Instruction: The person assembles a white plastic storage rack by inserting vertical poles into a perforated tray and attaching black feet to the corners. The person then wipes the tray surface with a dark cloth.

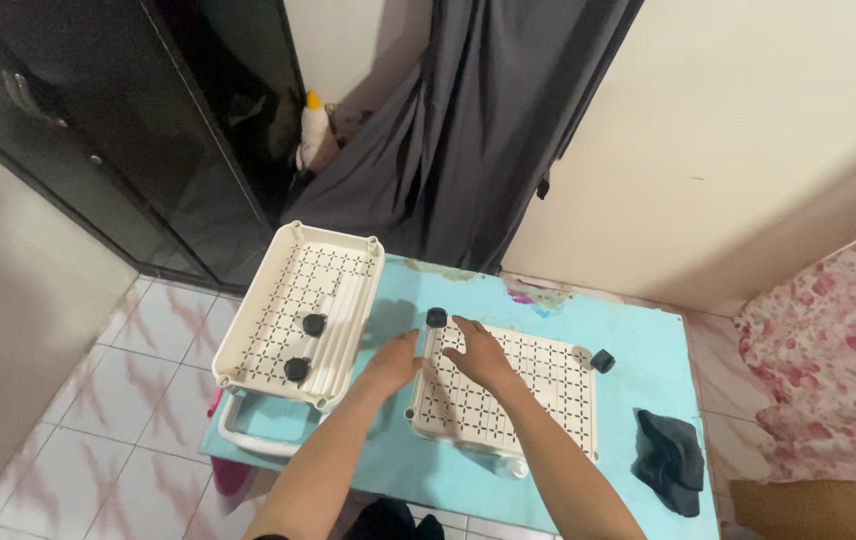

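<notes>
A cream perforated plastic tray lies upside-down on a light blue table, with small black wheels at its far corners. My right hand rests flat on the tray's left part, fingers spread. My left hand touches the tray's left edge, just beside the black wheel at the corner. A second cream perforated tray sits at the table's left end, hanging over the edge, with two black wheels lying in it.
A dark crumpled cloth lies at the table's right front. A white curved frame piece shows under the left tray. Behind hang a grey curtain and a dark cabinet. A floral bedcover is at right.
</notes>
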